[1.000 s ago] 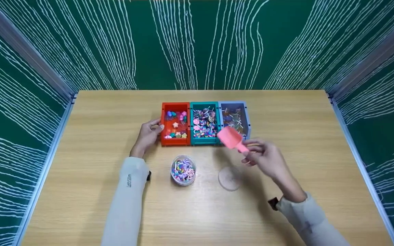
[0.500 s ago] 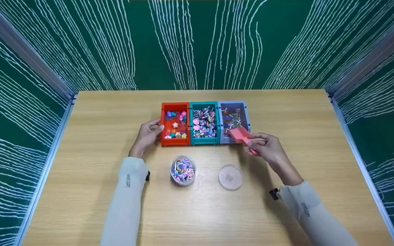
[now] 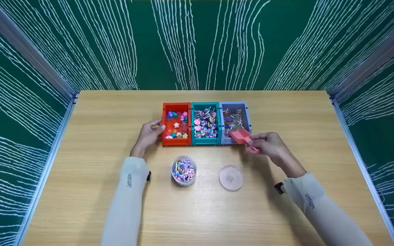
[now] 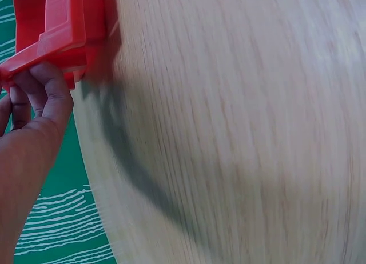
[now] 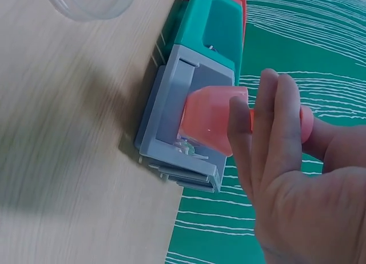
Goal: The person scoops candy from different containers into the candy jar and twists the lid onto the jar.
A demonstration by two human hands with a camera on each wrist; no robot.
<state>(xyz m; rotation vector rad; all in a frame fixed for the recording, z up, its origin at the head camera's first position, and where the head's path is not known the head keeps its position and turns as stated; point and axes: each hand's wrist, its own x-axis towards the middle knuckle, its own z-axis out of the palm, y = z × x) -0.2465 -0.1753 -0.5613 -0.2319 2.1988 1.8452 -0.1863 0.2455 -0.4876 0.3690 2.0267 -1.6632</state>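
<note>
your right hand [image 3: 270,147] is clamped on the scoop [image 3: 240,136] by its handle, and the scoop's blade dips into the grey bin [image 3: 227,141]. your left hand [image 3: 149,135] grips the side of the red bin [image 3: 176,142]. the teal bin [image 3: 206,141] sits between both bins on the counter [image 3: 197,218]. nearer you, the jar [image 3: 184,184] of lollipops [image 3: 184,169] stands left of the lid [image 3: 231,178].

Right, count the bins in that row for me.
3: the red bin at the left end, by the left hand; the teal bin in the middle; the grey bin at the right end, by the pink scoop. None appears hidden.
</note>
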